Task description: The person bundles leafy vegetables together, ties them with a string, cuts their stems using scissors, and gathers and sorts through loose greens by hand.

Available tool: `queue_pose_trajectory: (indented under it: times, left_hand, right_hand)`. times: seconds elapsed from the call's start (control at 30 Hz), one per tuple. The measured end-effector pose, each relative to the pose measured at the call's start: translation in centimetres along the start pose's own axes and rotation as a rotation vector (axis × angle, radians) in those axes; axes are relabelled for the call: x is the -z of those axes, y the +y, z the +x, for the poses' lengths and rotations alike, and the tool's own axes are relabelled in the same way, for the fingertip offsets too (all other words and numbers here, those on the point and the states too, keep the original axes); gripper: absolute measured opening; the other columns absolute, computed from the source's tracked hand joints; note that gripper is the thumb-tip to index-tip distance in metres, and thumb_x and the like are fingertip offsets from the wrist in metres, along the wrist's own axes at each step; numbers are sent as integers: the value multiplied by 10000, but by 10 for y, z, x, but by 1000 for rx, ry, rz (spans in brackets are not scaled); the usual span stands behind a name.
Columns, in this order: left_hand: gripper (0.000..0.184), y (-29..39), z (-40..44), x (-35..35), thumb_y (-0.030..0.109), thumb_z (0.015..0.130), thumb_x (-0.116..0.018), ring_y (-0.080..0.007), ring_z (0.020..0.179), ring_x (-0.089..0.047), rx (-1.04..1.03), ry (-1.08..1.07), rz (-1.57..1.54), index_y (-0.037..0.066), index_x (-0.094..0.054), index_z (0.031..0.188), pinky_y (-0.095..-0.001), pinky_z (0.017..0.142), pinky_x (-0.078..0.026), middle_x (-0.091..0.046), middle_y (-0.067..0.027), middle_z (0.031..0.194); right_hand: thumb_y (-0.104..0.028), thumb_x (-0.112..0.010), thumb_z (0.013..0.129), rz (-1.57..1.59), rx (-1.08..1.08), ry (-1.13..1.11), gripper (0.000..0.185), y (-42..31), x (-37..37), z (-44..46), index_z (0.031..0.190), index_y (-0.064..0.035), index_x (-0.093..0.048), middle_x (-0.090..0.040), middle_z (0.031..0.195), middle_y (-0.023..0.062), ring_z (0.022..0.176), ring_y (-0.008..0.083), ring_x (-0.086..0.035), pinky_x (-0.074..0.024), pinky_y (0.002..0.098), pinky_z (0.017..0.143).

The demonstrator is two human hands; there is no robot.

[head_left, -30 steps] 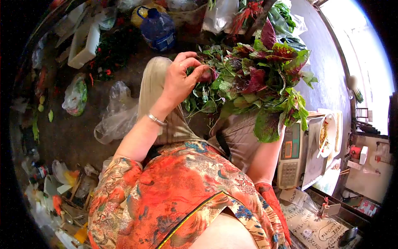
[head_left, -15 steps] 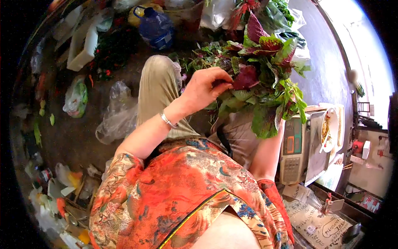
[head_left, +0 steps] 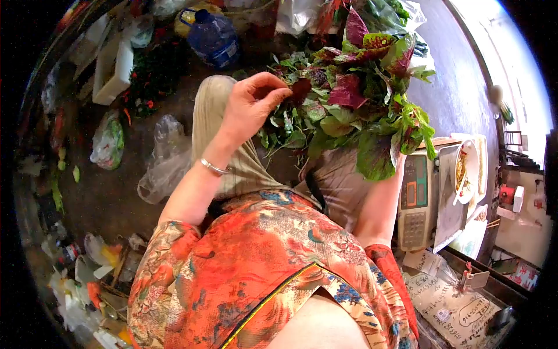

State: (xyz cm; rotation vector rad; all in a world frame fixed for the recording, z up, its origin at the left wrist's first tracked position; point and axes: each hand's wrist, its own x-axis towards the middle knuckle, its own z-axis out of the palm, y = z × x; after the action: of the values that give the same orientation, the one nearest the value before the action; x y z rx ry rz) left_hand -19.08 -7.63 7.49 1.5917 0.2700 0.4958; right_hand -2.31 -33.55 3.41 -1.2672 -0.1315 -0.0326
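Note:
My left hand (head_left: 251,107), a bracelet on its wrist, is closed in a pinch over my knee. At its fingertips is a dark red leaf (head_left: 299,92). To its right, a big bunch of leafy red amaranth (head_left: 375,99), purple and green, stands over my lap. My right hand (head_left: 401,164) is mostly hidden behind the bunch's leaves; it supports the bunch from below, with the fingers out of sight. Beneath and left of the bunch lies a heap of loose amaranth leaves and stems (head_left: 288,119).
A digital scale (head_left: 414,200) stands at my right, beside a bowl of food (head_left: 465,171). Written-on cardboard (head_left: 453,302) lies below it. On the floor are a blue water jug (head_left: 214,41), a clear plastic bag (head_left: 165,163), a white foam box (head_left: 113,72) and a bagged vegetable (head_left: 108,139).
My left hand has moved left, away from the bunch, with a dark red leaf at its fingertips. The bunch and my right arm have shifted only slightly.

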Motion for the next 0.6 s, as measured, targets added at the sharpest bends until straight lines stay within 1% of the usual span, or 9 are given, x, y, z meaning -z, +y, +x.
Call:
queue_pose_trajectory:
  times: [0.03, 0.07, 0.1, 0.17, 0.2, 0.3, 0.47, 0.53, 0.6]
  left_hand:
    - [47, -1, 1, 4, 49, 858, -653, -24, 673, -532, 9, 24, 5, 7, -656, 878, -181, 596, -427, -639, 31, 742]
    - [94, -4, 1, 10, 30, 836, -655, -53, 709, -554, 12, 19, 40, 12, -656, 929, -200, 610, -442, -636, -5, 841]
    - [94, -3, 1, 10, 30, 836, -655, -53, 709, -554, 14, 16, 39, 12, -656, 929, -200, 610, -442, -636, -5, 841]
    - [202, 2, 0, 12, 23, 794, -669, -126, 801, -593, -204, 89, 399, 26, -652, 996, -242, 664, -469, -601, -62, 973]
    - [290, 5, -2, 11, 43, 754, -693, -208, 899, -598, -211, 79, 495, 39, -646, 1041, -281, 723, -483, -556, -103, 1057]
    - [281, -3, -7, 7, 86, 789, -701, -159, 894, -567, -220, 94, 564, 98, -660, 1067, -262, 700, -454, -564, -52, 1149]
    - [209, -4, -8, 7, 138, 815, -690, -172, 873, -586, -217, 29, 553, 46, -660, 1001, -270, 703, -460, -610, -82, 1056]
    - [164, -1, -7, 7, 111, 830, -663, -168, 881, -597, 8, -48, 537, 19, -655, 966, -267, 723, -465, -626, -97, 1026]
    - [167, -3, -9, 6, 84, 836, -643, -166, 884, -598, 40, -17, 491, 17, -649, 989, -269, 738, -468, -627, -102, 1032]
  right_hand:
    - [-290, -524, 923, 0, 0, 5, 256, 0, 1, 1, 1099, -106, -512, -582, 1014, 56, 896, 162, -574, -501, 321, 763]
    - [-290, -523, 923, 0, 0, 7, 256, 1, 1, 2, 1100, -106, -512, -582, 1015, 56, 896, 162, -574, -501, 320, 763]
    - [-290, -523, 923, 0, 1, 9, 256, 1, 0, 3, 1101, -106, -512, -582, 1016, 56, 897, 162, -574, -501, 320, 762]
    - [-290, -522, 924, 4, 3, 11, 257, 1, 0, 7, 1103, -107, -511, -582, 1017, 56, 897, 161, -574, -501, 319, 762]
    - [-290, -522, 925, 1, 4, 13, 257, 2, 0, 7, 1104, -107, -511, -582, 1018, 56, 898, 161, -574, -501, 319, 762]
    - [-290, -521, 926, 2, 3, 15, 258, 2, -1, 10, 1107, -107, -511, -582, 1020, 56, 899, 161, -575, -502, 318, 761]
    - [-289, -520, 928, 2, 5, 28, 259, 3, 0, 18, 1112, -109, -510, -582, 1024, 56, 900, 161, -575, -502, 317, 760]
    - [-289, -519, 928, 3, -1, 36, 259, 4, 1, 21, 1114, -109, -510, -582, 1025, 55, 901, 161, -575, -502, 316, 760]
    - [-289, -518, 929, 30, -6, 43, 260, 7, 5, 25, 1116, -109, -509, -582, 1027, 55, 901, 161, -575, -502, 315, 759]
